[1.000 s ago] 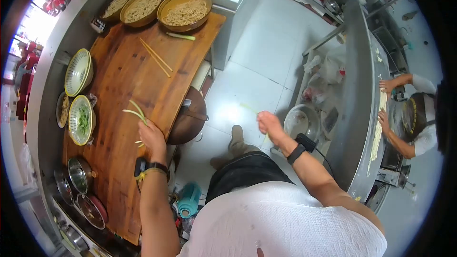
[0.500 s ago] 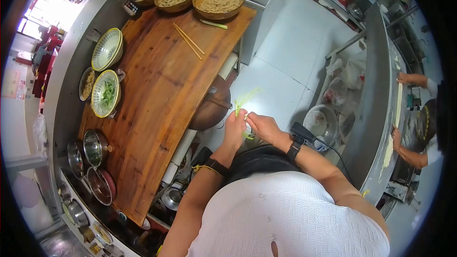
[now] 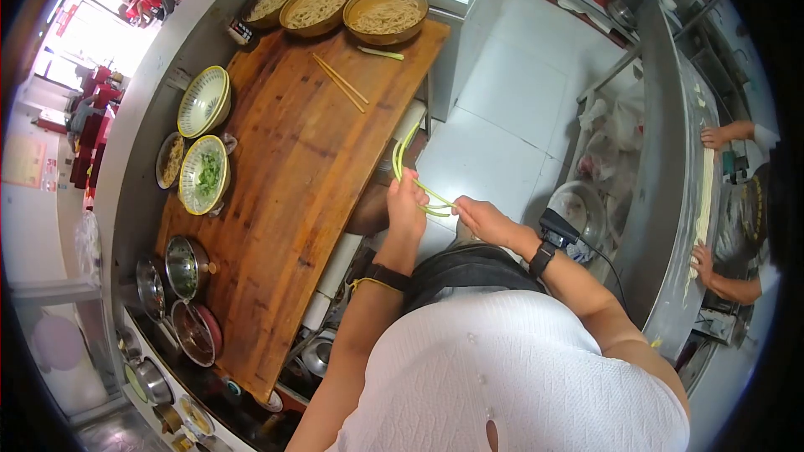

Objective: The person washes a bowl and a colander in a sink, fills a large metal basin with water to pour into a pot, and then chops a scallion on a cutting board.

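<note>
Thin green stalks [image 3: 435, 196] stretch between my two hands, above the floor beside the wooden table's edge. My left hand [image 3: 406, 201] is closed around them, and their curved upper part sticks up past its fingers. At their other end, my right hand [image 3: 486, 219] pinches the tips. Another short green stalk [image 3: 381, 53] lies on the wooden table [image 3: 285, 167], near a pair of chopsticks [image 3: 340, 84]. A white bowl with a yellow rim [image 3: 203, 174] holds chopped greens.
Three bowls of noodles, one nearest the corner [image 3: 385, 15], line the table's far end. Stacked bowls [image 3: 203, 102] and metal bowls [image 3: 186, 268] stand at its left. At right, a co-worker's hands [image 3: 705, 259] touch long dough on a counter [image 3: 662, 226]. A metal basin [image 3: 578, 209] sits below.
The stalks now stretch in a longer curve between my hands, which have moved a little apart. The leafy tips seen above my left hand before no longer show. The whole view has shifted slightly.
</note>
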`<state>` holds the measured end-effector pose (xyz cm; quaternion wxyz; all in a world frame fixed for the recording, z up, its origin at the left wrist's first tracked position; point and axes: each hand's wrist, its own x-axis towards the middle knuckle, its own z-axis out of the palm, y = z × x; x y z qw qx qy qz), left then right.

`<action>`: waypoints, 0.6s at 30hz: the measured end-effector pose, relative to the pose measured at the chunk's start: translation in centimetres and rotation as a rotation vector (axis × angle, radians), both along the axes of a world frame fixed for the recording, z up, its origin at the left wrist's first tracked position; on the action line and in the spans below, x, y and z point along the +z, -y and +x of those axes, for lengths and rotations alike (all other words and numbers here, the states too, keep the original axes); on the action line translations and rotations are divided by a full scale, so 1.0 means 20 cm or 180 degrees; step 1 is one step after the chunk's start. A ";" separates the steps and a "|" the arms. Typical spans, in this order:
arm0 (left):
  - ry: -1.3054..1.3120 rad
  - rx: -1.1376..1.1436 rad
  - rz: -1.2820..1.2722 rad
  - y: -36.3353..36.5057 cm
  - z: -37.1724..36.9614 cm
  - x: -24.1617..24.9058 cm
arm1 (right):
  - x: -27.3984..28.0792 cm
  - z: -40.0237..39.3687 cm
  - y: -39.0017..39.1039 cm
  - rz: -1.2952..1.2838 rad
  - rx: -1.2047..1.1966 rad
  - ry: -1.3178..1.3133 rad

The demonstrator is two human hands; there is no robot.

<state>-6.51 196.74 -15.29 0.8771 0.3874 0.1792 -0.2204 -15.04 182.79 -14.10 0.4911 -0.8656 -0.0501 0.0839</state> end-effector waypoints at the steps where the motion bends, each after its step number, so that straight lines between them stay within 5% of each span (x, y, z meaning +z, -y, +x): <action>1: 0.0041 -0.0016 0.0050 0.00 0.00 0.01 | 0.00 0.01 0.01 0.0001 -0.0008 0.0012; 6: 0.0509 -0.0262 0.0634 0.06 -0.07 0.09 | -0.09 0.10 0.05 -0.0527 -0.0844 0.0011; 9: 0.1869 -0.0609 0.2340 0.14 -0.17 0.07 | -0.18 0.20 0.08 -0.0607 -0.1174 0.0145; 12: 0.2787 -0.0663 0.2904 0.18 -0.20 0.09 | -0.24 0.30 0.07 -0.0652 -0.1452 0.0046; 17: 0.2905 -0.0672 0.3026 0.18 -0.18 0.09 | -0.24 0.38 0.06 -0.0933 -0.1627 -0.0130; 18: 0.2865 -0.0517 0.2988 0.18 -0.17 0.09 | -0.29 0.38 0.08 -0.0453 -0.1627 -0.0122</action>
